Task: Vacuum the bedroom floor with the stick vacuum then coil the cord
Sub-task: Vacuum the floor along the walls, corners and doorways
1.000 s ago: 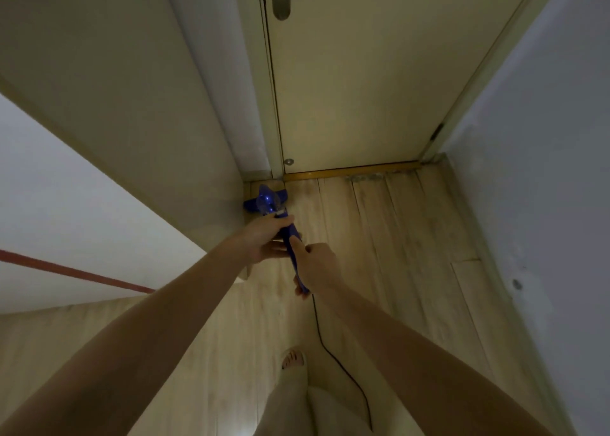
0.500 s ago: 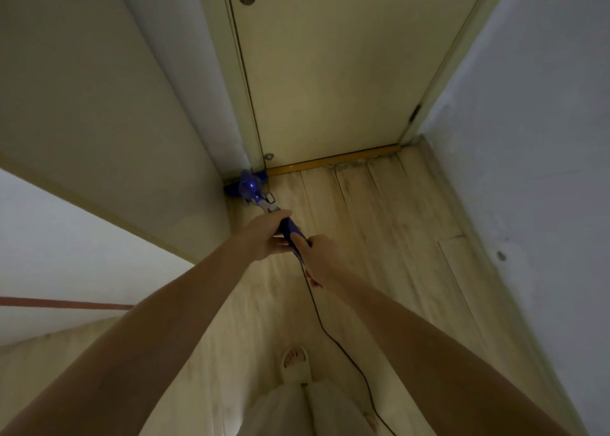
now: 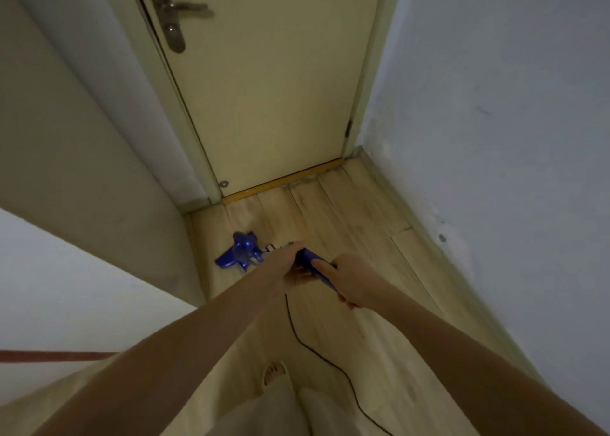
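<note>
The blue stick vacuum [image 3: 242,252] stands on the wooden floor [image 3: 356,218], its head near the left wall a short way from the door. My left hand [image 3: 285,264] grips the upper part of its blue handle, and my right hand [image 3: 351,279] holds the handle's end just behind. A black cord [image 3: 317,351] trails from the handle down across the floor toward the lower right. Most of the vacuum's shaft is hidden behind my left hand.
A closed cream door [image 3: 264,82] with a metal lever handle [image 3: 173,20] ends the narrow passage. A cream panel [image 3: 82,132] lines the left side, a grey wall [image 3: 495,122] the right. My slippered foot [image 3: 274,373] shows at the bottom.
The vacuum head has pulled back from the corner beside the door toward me. The camera has tilted upward, bringing the door handle fully into view.
</note>
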`<state>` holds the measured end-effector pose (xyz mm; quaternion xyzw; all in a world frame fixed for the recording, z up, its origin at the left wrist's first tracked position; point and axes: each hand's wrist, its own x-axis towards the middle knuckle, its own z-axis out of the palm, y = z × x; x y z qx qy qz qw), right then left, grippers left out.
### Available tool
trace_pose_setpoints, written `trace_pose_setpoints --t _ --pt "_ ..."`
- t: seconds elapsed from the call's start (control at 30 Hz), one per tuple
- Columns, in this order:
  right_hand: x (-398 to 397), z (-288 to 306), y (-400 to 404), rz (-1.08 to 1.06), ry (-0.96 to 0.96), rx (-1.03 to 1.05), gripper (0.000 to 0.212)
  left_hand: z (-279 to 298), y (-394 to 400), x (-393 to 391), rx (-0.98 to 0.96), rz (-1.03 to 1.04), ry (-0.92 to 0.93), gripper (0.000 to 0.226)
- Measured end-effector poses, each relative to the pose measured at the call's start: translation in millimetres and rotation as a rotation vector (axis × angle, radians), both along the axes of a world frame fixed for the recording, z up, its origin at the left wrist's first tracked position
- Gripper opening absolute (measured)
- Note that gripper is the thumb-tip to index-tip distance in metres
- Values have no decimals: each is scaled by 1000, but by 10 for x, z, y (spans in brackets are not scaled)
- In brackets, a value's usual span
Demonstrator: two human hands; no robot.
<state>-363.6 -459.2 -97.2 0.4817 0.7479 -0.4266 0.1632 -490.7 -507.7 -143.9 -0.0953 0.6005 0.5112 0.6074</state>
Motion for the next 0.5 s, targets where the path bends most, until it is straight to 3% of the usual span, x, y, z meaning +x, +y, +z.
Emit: trace_pose_setpoints --t 0.23,0.5 --pt "1180 408 -420 -92 -60 2 56 261 -316 1172 17 -141 -42 18" --pt "2267 885 -1193 -332 -26 -52 54 515 -792 2209 37 -463 -85 18"
